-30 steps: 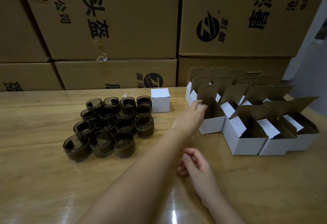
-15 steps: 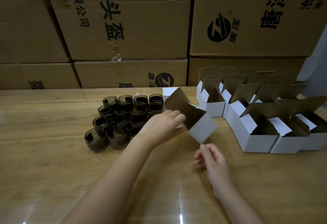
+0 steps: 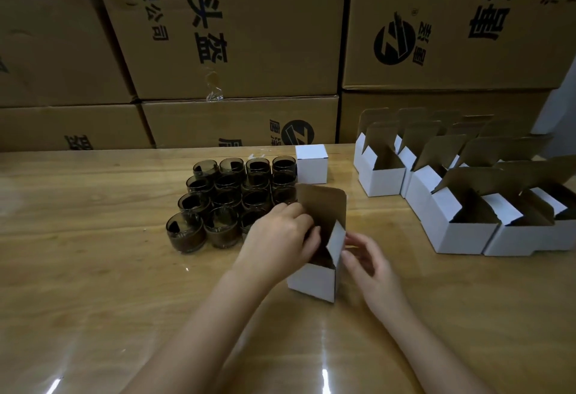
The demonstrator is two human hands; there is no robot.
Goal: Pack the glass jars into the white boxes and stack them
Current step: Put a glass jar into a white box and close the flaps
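Note:
An open white box stands on the wooden table in front of me, its brown lid flap upright. My left hand grips the box's left rim, fingers curled over the opening. My right hand is at the box's right side, fingertips touching the small white side flap. Several dark glass jars stand in a tight cluster just left of the box. One closed white box sits behind the jars.
Several open white boxes with raised flaps stand in rows at the right of the table. Large brown cartons form a wall along the far edge. Bare table lies to the left and near me.
My left hand took an open box from the right-hand rows, carried it to the middle and set it upright. My right hand rose from the table to its side flap.

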